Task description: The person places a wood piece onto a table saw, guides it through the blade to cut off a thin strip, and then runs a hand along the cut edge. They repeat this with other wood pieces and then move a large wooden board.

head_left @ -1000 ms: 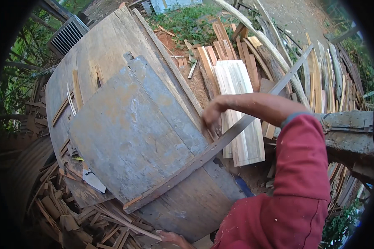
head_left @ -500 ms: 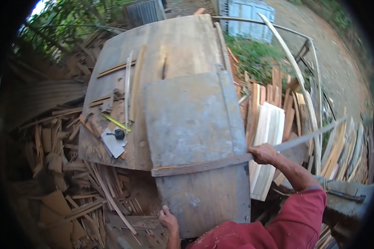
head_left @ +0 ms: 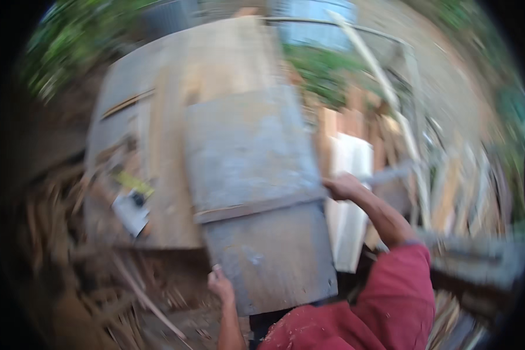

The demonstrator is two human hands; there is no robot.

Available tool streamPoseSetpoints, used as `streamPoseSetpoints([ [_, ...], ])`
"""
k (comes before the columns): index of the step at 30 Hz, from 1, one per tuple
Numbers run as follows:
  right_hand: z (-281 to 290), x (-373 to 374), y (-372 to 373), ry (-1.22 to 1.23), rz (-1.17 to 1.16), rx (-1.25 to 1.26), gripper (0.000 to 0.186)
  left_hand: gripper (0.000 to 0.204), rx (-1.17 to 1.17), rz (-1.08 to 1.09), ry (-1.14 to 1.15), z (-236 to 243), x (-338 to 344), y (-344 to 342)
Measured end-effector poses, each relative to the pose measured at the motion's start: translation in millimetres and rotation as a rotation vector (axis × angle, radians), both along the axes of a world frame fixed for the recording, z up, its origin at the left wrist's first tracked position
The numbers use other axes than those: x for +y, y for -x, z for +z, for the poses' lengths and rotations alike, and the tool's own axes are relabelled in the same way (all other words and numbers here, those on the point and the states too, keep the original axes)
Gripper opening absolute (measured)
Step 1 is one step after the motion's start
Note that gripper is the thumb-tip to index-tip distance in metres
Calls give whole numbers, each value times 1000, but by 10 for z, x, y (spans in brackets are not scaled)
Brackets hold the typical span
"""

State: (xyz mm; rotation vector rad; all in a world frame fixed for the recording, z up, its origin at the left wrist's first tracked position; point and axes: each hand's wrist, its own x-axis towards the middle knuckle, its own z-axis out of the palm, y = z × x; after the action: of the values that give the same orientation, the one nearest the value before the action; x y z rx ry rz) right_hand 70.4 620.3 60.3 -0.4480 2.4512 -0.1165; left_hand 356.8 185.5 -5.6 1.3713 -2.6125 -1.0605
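A worn grey wooden panel (head_left: 274, 256) lies over the near part of a broad plywood tabletop (head_left: 175, 216) and juts out toward me. Across it runs a narrow wooden strip (head_left: 256, 209). At the panel's right edge, my right hand (head_left: 344, 186) is closed round the strip. Beyond that hand a long, thin, greyish length (head_left: 391, 173) sticks out to the right, blurred. My left hand (head_left: 220, 284) is closed at the panel's near left edge, its thumb upward; its fingers are partly hidden.
On the tabletop's left lie a yellow tape measure (head_left: 135, 182), a white sheet (head_left: 129, 213) with a small black item, and thin slats (head_left: 128, 104). Pale planks (head_left: 349, 204) lean at the right. Scrap wood piles up on the left. A curved pole (head_left: 367, 58) stands far right.
The whole view has shifted and blurred, with the scene sliding left and slightly up. Both hands keep their places on the panel and strip.
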Motion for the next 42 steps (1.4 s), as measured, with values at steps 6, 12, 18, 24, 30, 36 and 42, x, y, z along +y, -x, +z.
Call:
streamPoseSetpoints([
  [6,39,341,-72,49,59,89,13,62,6,-45,-35,210,246,166],
  [12,-38,524,-192,30,-1,51,16,65,-79,-124,-16,95,265,300],
  [18,-475,177,98,29,42,25,15,60,-20,-90,-111,-121,-97,337],
  [24,-563,283,-62,-5,-9,67,17,58,-83,-131,32,-151,-110,515],
  [30,-463,152,-105,0,-6,49,18,57,-80,-73,5,-82,-97,430],
  [36,-237,34,-96,-48,-9,24,15,58,-45,-105,35,-215,-166,243],
  [42,-251,-12,-9,-18,-22,3,13,59,-108,-81,-15,-181,-215,316],
])
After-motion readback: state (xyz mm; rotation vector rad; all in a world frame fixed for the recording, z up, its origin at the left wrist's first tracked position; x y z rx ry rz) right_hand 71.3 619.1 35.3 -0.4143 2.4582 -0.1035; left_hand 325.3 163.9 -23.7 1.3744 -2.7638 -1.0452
